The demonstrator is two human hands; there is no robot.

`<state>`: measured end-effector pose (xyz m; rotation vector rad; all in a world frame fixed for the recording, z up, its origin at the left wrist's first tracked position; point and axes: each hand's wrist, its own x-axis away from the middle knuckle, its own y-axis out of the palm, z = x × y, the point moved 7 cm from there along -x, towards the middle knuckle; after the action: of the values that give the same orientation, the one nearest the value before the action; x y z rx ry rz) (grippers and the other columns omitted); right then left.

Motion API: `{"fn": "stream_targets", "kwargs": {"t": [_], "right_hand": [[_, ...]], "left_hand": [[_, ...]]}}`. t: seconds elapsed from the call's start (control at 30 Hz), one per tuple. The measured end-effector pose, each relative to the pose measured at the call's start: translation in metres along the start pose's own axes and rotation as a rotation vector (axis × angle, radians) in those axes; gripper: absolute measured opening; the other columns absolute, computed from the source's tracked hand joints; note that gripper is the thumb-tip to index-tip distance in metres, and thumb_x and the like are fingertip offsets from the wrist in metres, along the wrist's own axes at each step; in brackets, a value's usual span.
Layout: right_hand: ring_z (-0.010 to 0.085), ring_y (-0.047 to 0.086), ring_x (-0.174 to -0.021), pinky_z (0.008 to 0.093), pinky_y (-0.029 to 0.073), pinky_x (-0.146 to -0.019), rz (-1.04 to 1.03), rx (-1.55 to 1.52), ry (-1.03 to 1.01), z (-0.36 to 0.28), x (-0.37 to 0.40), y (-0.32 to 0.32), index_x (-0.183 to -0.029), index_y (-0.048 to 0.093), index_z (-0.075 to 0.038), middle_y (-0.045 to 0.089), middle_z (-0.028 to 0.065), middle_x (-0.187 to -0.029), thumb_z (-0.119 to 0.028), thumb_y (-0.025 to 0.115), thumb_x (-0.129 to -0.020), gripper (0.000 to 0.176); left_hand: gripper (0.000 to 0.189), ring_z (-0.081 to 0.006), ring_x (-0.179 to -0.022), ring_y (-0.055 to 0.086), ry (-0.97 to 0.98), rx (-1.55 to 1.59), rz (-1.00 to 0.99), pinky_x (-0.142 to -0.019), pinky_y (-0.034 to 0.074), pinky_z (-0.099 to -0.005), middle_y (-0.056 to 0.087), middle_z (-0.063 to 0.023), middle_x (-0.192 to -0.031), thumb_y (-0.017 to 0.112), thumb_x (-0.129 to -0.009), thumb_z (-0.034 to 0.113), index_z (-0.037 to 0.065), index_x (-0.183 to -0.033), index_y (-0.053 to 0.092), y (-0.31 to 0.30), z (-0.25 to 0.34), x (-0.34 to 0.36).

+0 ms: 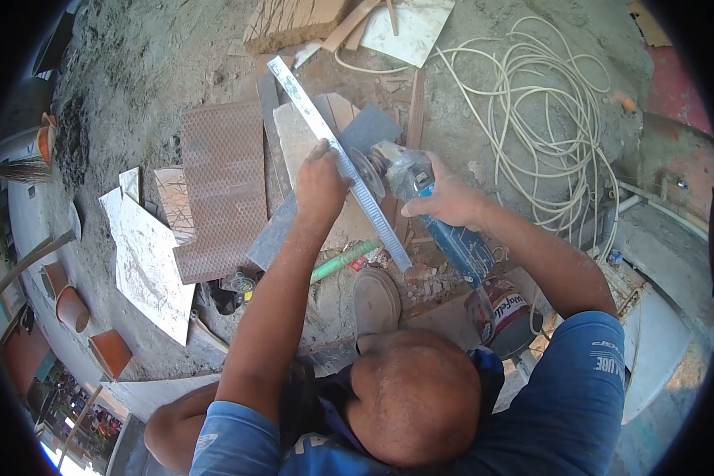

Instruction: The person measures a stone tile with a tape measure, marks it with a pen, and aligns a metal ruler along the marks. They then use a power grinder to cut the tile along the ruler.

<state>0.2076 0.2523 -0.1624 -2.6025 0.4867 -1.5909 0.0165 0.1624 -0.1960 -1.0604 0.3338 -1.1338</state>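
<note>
My left hand (322, 181) is closed round a long, pale metal straightedge (300, 94), which slants over the pieces on the ground. In my right hand (451, 198) is a blue and grey angle grinder (457, 247), its fingers wrapped round the body near the head. The grinder's round disc (368, 173) stands close against the straightedge's right side, just right of my left hand. Below them lie a dark grey tile (373, 128) and a pale beige slab (293, 131), both partly covered by the straightedge and my left arm.
A brown textured sheet (224, 159) and a broken white board (147, 258) lie at left. Coiled pale cable (523, 103) spreads at upper right. A green tube (345, 261) rests near my shoe (375, 305). Beside the grinder's rear stands a labelled tub (509, 311).
</note>
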Motion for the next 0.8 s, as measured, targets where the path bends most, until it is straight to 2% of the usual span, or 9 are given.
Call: {"fn": "stream_targets", "kwargs": {"t": [0.43, 0.8], "right_hand": [[0.0350, 0.057, -0.117, 0.0378, 0.044, -0.101, -0.009, 0.001, -0.018, 0.012, -0.010, 0.005, -0.153, 0.004, 0.003, 0.054, 0.0288, -0.130, -0.032, 0.082, -0.069, 0.120], [0.0362, 0.056, -0.117, 0.0382, 0.044, -0.102, 0.008, 0.000, -0.004, -0.003, -0.016, 0.003, -0.153, 0.007, 0.002, 0.053, 0.0293, -0.132, -0.033, 0.082, -0.069, 0.118]], "left_hand": [[0.052, -0.0365, -0.110, 0.063, 0.014, 0.002, 0.006, -0.094, 0.051, -0.0413, 0.056, -0.0196, -0.135, 0.084, -0.061, 0.007, -0.004, -0.108, 0.067, 0.002, 0.000, -0.001], [0.047, -0.0366, -0.107, 0.064, 0.021, -0.021, 0.002, -0.094, 0.051, -0.0410, 0.057, -0.0215, -0.133, 0.084, -0.061, 0.009, -0.003, -0.103, 0.068, 0.001, 0.001, -0.002]]}}
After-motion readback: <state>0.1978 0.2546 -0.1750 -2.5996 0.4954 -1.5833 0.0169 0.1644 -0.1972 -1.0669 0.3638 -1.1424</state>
